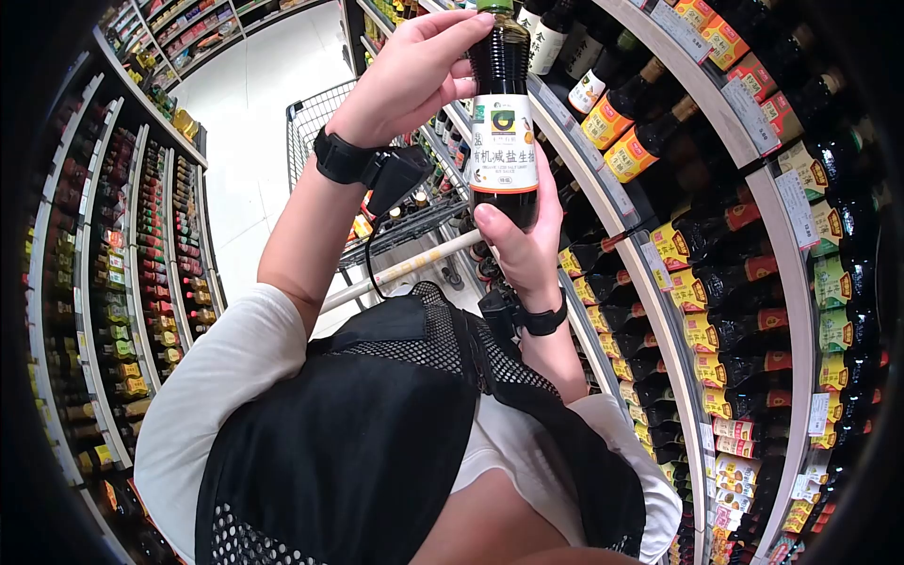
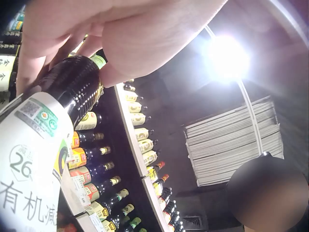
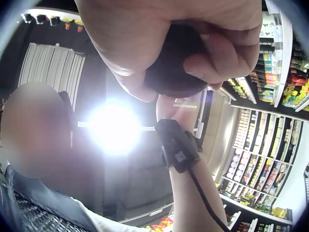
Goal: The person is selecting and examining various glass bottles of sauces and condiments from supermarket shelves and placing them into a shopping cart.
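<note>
A dark sauce bottle (image 1: 504,151) with a white label and green cap stands roughly upright in front of the person in the head view. The left hand (image 1: 410,75) pinches it at the cap and upper neck, the fingers bent around the top. Lower down, the right hand (image 1: 529,240) grips the bottle's base, thumb in front. The left wrist view shows the labelled side of the bottle (image 2: 29,159) close up, beneath the left hand (image 2: 140,38). From below, the right wrist view shows the round dark base (image 3: 176,67) in the curled right hand (image 3: 130,41).
Beyond the forearms is a wire shopping cart with a pale handle (image 1: 405,271) and items inside. Shelves of bottles line the right side, with price-tag edges (image 1: 753,118) near the right hand. More stocked shelves (image 1: 89,254) stand on the left, across the floor (image 1: 231,141).
</note>
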